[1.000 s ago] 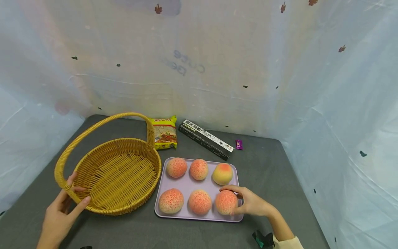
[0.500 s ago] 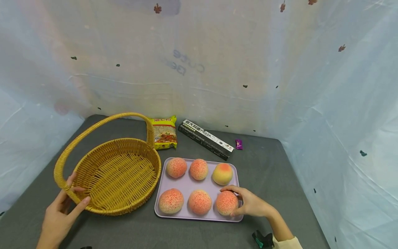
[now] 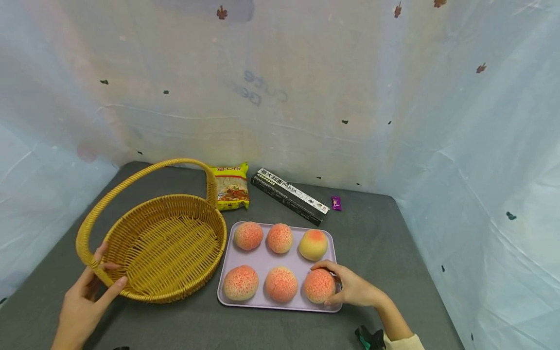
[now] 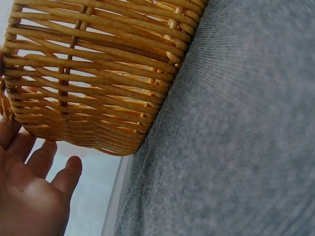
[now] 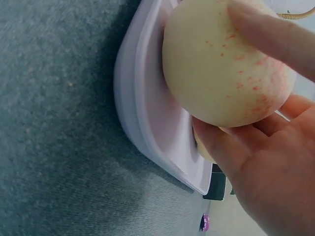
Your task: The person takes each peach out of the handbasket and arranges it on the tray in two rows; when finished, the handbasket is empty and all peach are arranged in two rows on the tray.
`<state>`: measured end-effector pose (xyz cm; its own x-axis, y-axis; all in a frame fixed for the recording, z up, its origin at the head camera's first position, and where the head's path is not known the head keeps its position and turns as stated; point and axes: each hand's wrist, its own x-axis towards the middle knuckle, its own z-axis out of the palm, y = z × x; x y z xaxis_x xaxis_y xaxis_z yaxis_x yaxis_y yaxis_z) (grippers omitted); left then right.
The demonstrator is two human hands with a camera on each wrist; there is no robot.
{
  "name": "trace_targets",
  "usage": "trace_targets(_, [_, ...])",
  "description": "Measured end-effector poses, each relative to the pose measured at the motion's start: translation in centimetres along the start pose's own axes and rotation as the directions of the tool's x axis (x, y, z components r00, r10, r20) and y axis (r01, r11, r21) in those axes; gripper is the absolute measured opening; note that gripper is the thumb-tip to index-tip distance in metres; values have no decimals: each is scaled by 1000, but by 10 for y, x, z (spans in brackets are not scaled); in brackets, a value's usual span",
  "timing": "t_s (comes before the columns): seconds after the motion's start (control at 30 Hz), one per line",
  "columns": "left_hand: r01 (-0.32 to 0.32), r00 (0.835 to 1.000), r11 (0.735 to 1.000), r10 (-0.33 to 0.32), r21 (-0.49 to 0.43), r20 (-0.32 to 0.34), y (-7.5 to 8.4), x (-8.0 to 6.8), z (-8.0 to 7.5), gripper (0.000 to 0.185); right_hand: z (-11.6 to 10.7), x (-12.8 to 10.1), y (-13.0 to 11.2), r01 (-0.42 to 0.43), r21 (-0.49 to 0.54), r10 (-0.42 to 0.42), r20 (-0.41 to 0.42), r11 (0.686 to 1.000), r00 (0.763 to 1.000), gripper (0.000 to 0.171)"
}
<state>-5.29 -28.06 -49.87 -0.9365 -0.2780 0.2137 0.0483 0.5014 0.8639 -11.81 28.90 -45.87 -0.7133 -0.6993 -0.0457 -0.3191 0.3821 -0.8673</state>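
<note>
Right hand (image 3: 350, 288) curled around nearest peach (image 3: 319, 286) on lilac tray (image 3: 262, 262), cupping it; left hand (image 3: 85, 301) pinching wicker basket (image 3: 170, 248) rim, steadying it alongside.

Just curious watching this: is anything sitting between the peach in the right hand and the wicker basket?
Two more peaches lie on the tray between the held peach and the basket. The right hand would probably have to lift its peach over them. The basket looks empty.
</note>
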Motion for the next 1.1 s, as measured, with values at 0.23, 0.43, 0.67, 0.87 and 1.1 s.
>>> trace_targets(0.23, [-6,1000,1000,6,-8,0,1,0,0,82,1,-1,2,1,-8,-1,-4,1000,1000,74])
trace_targets(0.43, [-5,1000,1000,5,-14,4,2,-1,0,81,1,-2,2,-21,-4,21,7,1000,1000,73])
trace_targets(0.67, [-19,1000,1000,19,-19,9,0,-1,-1,82,2,-2,5,-27,15,27,11,1000,1000,75])
trace_targets(0.87, [-12,1000,1000,12,-14,6,0,-1,-1,82,0,-5,0,-40,-9,40,4,999,999,79])
trace_targets(1.1, [0,1000,1000,0,-15,5,1,-2,0,82,-26,-17,-40,-162,-140,157,-45,977,987,64])
